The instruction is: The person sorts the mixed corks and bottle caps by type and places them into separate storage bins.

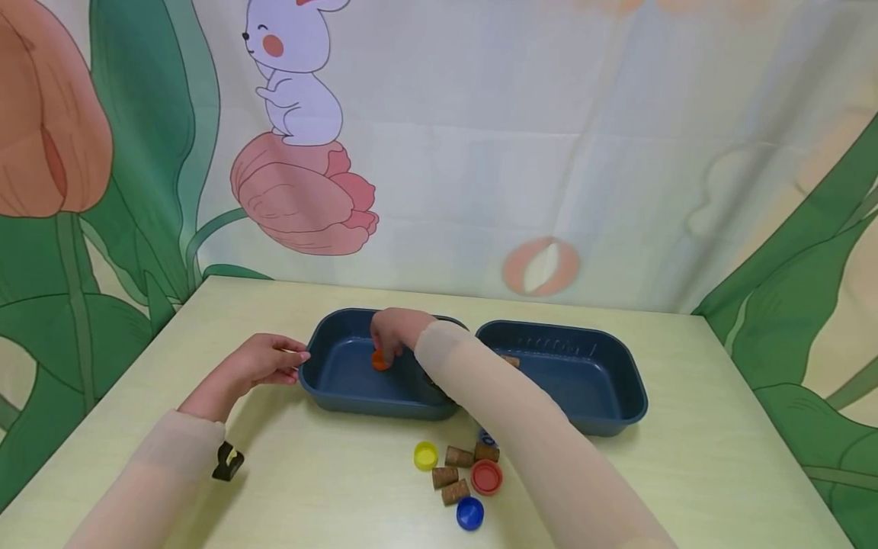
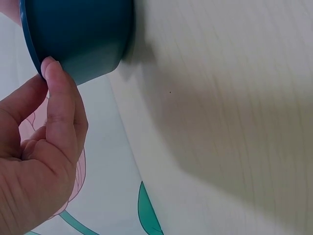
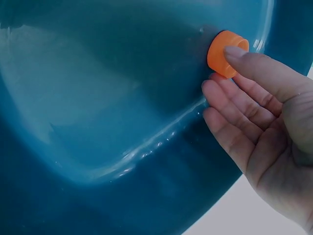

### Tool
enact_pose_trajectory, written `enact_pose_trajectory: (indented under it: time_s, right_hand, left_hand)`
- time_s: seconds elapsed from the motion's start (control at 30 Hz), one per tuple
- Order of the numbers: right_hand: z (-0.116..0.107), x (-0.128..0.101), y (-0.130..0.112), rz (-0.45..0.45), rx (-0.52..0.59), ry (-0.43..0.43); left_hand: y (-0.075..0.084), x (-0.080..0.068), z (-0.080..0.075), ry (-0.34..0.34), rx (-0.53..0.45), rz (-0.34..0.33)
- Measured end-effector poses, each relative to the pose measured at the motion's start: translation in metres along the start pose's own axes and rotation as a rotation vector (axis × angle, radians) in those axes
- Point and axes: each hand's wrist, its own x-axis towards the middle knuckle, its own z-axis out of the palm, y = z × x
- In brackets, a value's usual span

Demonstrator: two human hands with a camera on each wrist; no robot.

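Observation:
Over the left blue bin (image 1: 384,406), my right hand (image 1: 398,332) reaches down inside. Its thumb and fingers pinch an orange bottle cap (image 3: 227,53) close to the bin floor, as the right wrist view shows. At the bin's left end, my left hand (image 1: 274,358) pinches the rim between thumb and fingers; the left wrist view shows the fingertips (image 2: 51,68) on the bin's outer wall. The right forearm hides the right part of this bin.
A second blue bin (image 1: 620,415) stands at right, with a cork (image 1: 511,361) inside. Nearer are several corks (image 1: 459,457), a yellow cap (image 1: 425,456), a red cap (image 1: 486,477) and a blue cap (image 1: 469,514). A small black object (image 1: 228,462) shows beside the left sleeve.

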Motion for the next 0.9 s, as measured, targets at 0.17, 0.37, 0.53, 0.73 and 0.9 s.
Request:
enact_pose_trajectory:
  time_s: [0.17, 0.37, 0.53, 0.73, 0.9]
  right_hand:
    - [-0.002, 0.003, 0.0, 0.008, 0.009, -0.021]
    - [-0.004, 0.004, -0.001, 0.017, -0.009, -0.024]
    - [-0.007, -0.002, -0.001, 0.024, -0.009, -0.012]
    - [-0.02, -0.017, -0.001, 0.033, 0.007, 0.008]
    - [-0.037, -0.033, -0.002, -0.013, -0.017, 0.08]
  left_hand:
    - [0.0, 0.0, -0.001, 0.002, 0.001, 0.001]
    - [0.001, 0.001, -0.001, 0.003, -0.004, 0.001]
    - [0.001, 0.002, 0.0, 0.008, -0.009, 0.002]
    - [0.0, -0.001, 0.002, 0.004, -0.003, -0.005]
    - [0.001, -0.002, 0.001, 0.008, 0.007, -0.005]
